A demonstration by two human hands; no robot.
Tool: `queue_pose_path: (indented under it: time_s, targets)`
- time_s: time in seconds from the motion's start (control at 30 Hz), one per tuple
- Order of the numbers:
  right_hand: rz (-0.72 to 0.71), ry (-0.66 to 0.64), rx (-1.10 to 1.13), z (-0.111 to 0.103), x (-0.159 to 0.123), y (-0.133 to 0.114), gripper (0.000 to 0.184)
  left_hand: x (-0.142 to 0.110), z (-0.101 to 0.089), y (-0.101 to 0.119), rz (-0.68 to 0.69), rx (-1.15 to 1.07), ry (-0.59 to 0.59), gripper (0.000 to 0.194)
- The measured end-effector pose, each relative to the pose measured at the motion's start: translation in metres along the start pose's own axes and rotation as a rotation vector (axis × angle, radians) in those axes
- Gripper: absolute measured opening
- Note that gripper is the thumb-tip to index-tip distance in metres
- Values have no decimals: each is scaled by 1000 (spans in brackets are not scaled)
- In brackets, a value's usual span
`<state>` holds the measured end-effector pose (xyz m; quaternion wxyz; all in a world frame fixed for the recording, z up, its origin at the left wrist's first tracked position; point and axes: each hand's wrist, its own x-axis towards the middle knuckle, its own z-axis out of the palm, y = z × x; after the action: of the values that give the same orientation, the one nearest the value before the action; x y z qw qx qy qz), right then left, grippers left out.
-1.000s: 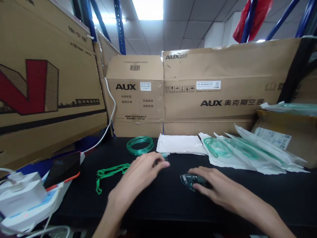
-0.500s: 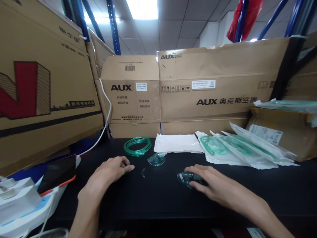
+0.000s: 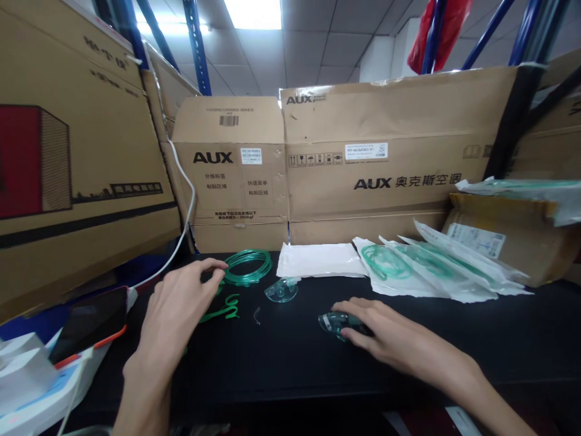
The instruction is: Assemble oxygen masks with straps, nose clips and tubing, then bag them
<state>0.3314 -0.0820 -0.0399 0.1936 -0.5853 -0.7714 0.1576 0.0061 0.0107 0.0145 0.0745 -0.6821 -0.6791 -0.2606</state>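
Note:
A clear green oxygen mask (image 3: pixel 333 323) lies on the black table with my right hand (image 3: pixel 379 330) closed round its right side; part of it is hidden under the fingers. My left hand (image 3: pixel 181 303) is raised at the left, thumb and forefinger brought together beside the coil of green tubing (image 3: pixel 247 267). A green elastic strap (image 3: pixel 221 313) runs under that hand, with a bit of green just below the pinch; the grip itself is partly hidden. Between the hands lie a second clear green mask piece (image 3: pixel 282 290) and a thin bent wire or clear strip (image 3: pixel 257 315).
A white packet (image 3: pixel 322 260) lies at the back, beside several packs of green tubing (image 3: pixel 422 266). An opened carton (image 3: pixel 512 236) stands at the right. At the left are a phone (image 3: pixel 91 324) and a white power strip (image 3: pixel 77 381) with cables. Cardboard panels (image 3: pixel 394 127) wall the back.
My left hand moved left off the mask piece, reached down to the green strap, then rose a little; the strap has shifted. My right hand stays on its mask. The view turned slightly right.

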Motion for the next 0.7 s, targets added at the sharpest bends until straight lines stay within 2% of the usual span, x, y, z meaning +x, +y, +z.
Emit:
queue_pose_path:
  time_s: [0.1,0.17,0.23,0.3,0.47,0.6,0.7]
  targets:
    - [21,-24,-1,-1,0,-1,46,-6,-7,9,-5,-112,236,32]
    - [28,-33,-16,-2,0,-2,46,-9,-8,13,61,-249,355,28]
    - [26,-39,-31,-3,0,-4,46,-12,-8,18,143,-388,404,25]
    - [26,-45,-34,-4,0,-6,46,-17,-7,26,233,-525,399,23]
    - [12,-43,-31,-7,1,-6,45,-32,-1,59,422,-783,215,19]
    - [18,-48,-43,-11,-1,7,46,-39,9,82,526,-771,15,21]
    - [73,-11,-85,-12,-4,19,50,-39,19,88,598,-708,-165,26]
